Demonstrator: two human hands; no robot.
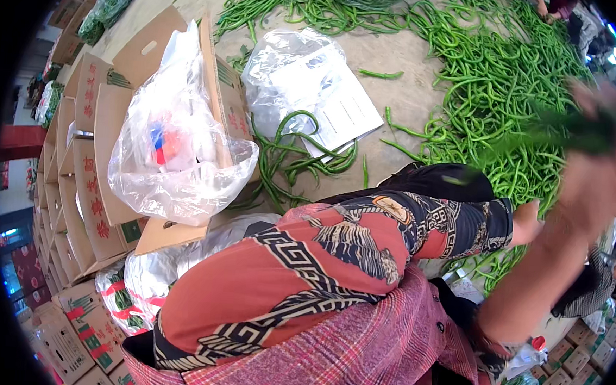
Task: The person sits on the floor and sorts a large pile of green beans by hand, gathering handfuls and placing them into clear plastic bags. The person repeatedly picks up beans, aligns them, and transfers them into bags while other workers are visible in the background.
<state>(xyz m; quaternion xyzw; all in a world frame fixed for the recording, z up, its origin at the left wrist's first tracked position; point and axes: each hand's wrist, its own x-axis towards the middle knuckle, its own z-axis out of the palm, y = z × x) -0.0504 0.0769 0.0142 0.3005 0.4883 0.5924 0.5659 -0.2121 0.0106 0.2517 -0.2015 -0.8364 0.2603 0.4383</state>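
Long green chili peppers (pixel 504 93) lie in a wide, loose heap on the floor before me. At the right, my blurred right hand (pixel 602 131) is raised over the heap and closed around a bunch of green peppers (pixel 566 126). My left hand (pixel 528 222) reaches low to the heap's near edge from a patterned sleeve; my right forearm partly covers it, and its fingers are mostly hidden. A smaller tangle of long peppers (pixel 289 159) lies left of my knee, against some printed papers (pixel 345 99) and a clear plastic bag (pixel 289 59).
An open cardboard box (pixel 147 45) lined with a clear plastic bag (pixel 182 179) stands at my left, before rows of more boxes (pixel 85 195). Bagged green produce (pixel 104 13) lies at upper left. Another person's hands (pixel 549 14) show at upper right. Further boxes (pixel 575 357) are at lower right.
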